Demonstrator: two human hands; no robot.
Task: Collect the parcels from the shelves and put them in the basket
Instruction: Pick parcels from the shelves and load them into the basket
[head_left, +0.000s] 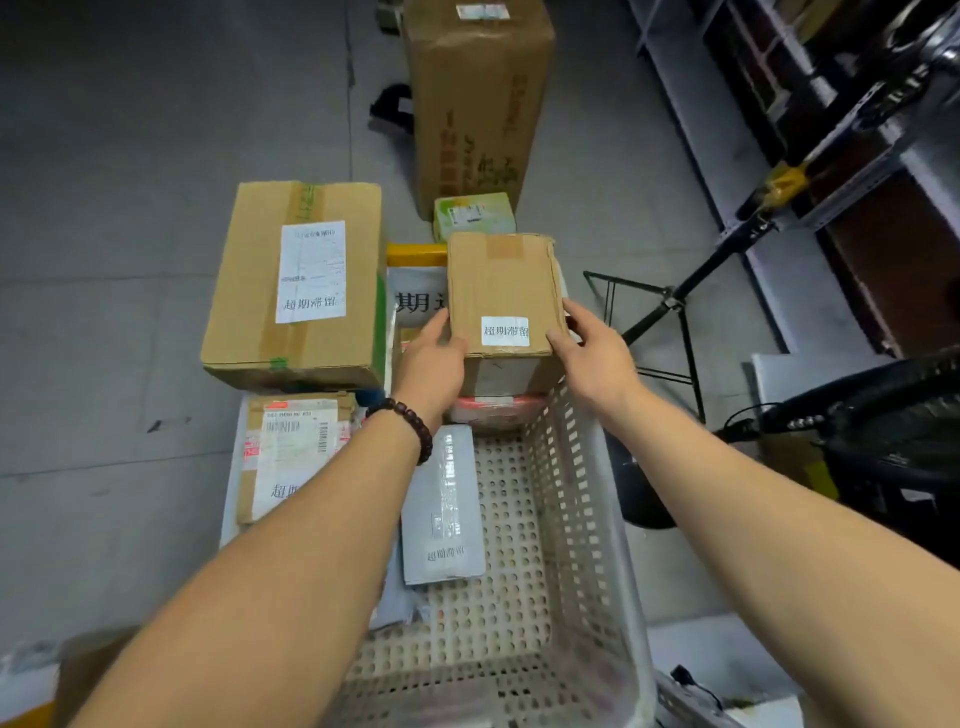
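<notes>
Both hands grip a small cardboard box at the frame's centre, left hand and right hand clasping opposite sides, above the far end of the white basket.

Basket nr-right floor free; far end blocked by brown box, grey parcel lies left; tripod crowds outside rt wall.

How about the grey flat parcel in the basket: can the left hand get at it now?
Probably not yet: the left hand, with the right hand, holds the small box. The grey parcel itself lies uncovered in the basket, just under that wrist.
</notes>
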